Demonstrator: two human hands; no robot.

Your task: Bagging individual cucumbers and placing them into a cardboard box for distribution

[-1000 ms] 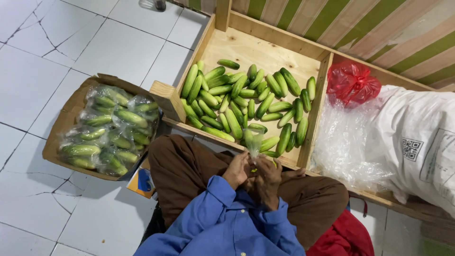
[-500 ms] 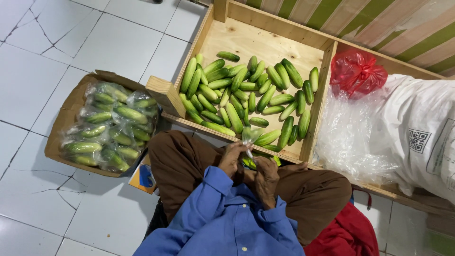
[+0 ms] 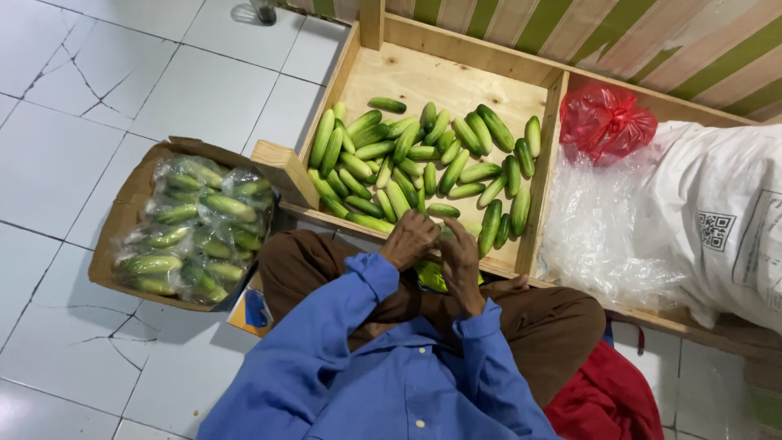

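My left hand [image 3: 409,239] and my right hand [image 3: 461,259] are together over my lap, both closed on a small clear plastic bag of cucumbers [image 3: 431,275], mostly hidden beneath them. Just beyond my hands a wooden bin [image 3: 440,78] holds several loose green cucumbers [image 3: 423,163]. To my left a cardboard box [image 3: 122,213] is filled with several bagged cucumbers [image 3: 199,232].
A heap of clear plastic bags [image 3: 607,232] and a red plastic bag [image 3: 604,121] lie in the bin's right compartment, next to a big white sack [image 3: 725,220]. A red cloth [image 3: 607,399] sits by my right leg. White cracked floor tiles [image 3: 98,90] lie to the left.
My hands have lowered the small bag from in front of the bin's edge down toward my lap, and they stay closed around it.
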